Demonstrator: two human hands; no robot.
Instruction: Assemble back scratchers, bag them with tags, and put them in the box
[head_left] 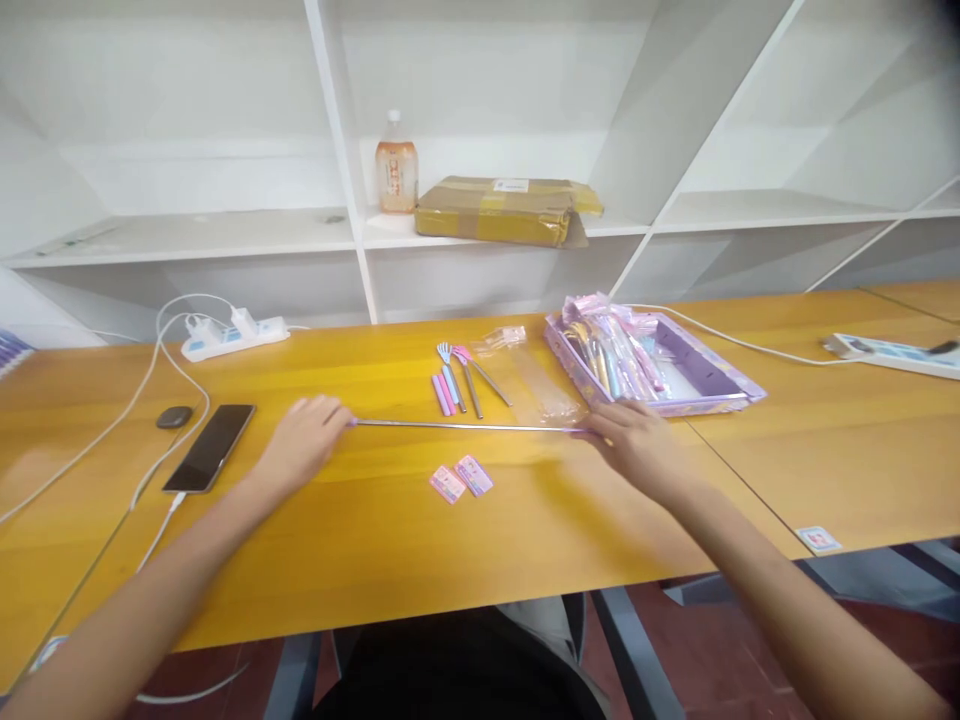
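Note:
A long, thin telescopic back scratcher stretches level over the table between my hands, its metal rod drawn out and purple showing at both ends. My left hand is closed on its left end. Around the right end, my right hand is closed too, hiding the tip. Just beyond the rod lie a blue claw-headed back scratcher and a pink one, with coloured handles beside them. Two small printed cards lie nearer to me.
A see-through plastic bag lies left of a purple tray with several wrapped back scratchers. At left are a phone, white cables and a power strip. The shelf behind holds a bottle and a cardboard box.

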